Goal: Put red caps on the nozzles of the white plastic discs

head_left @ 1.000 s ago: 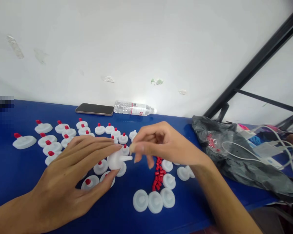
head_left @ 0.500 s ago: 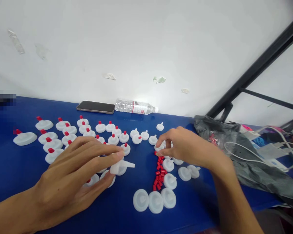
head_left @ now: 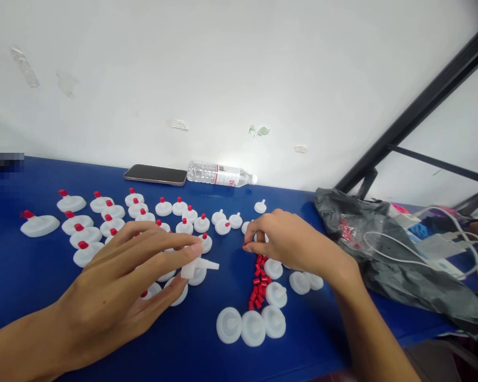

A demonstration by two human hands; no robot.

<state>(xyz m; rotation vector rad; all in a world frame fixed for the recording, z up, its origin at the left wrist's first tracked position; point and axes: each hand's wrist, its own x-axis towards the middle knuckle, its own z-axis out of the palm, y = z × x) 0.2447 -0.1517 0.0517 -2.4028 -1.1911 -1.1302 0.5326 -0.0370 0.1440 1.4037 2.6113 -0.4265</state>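
Observation:
Between thumb and fingers, my left hand [head_left: 127, 289] grips a white nozzle lid [head_left: 201, 265] on its side, its bare spout pointing right. My right hand [head_left: 298, 239] pinches a small red cap [head_left: 245, 247], just above the table. Below that hand lies a narrow heap of loose red caps [head_left: 258, 286]. White nozzle lids without caps [head_left: 253, 329] border the heap on its right and near end. Many white lids with red caps on their spouts [head_left: 85, 236] stand around and behind my left hand, which hides some of them.
A phone [head_left: 155, 174] and a clear plastic bottle [head_left: 222, 174] lie along the wall on the blue table [head_left: 207, 361]. At right is a black plastic bag [head_left: 386, 281] with a clear bag of red pieces [head_left: 354, 231] and a white cable [head_left: 398, 252]. A black metal frame [head_left: 406, 111] slants above.
My right hand has moved slightly left from the heap's far end, and a red cap now shows at its fingertips. My left hand keeps the lid in nearly the same place.

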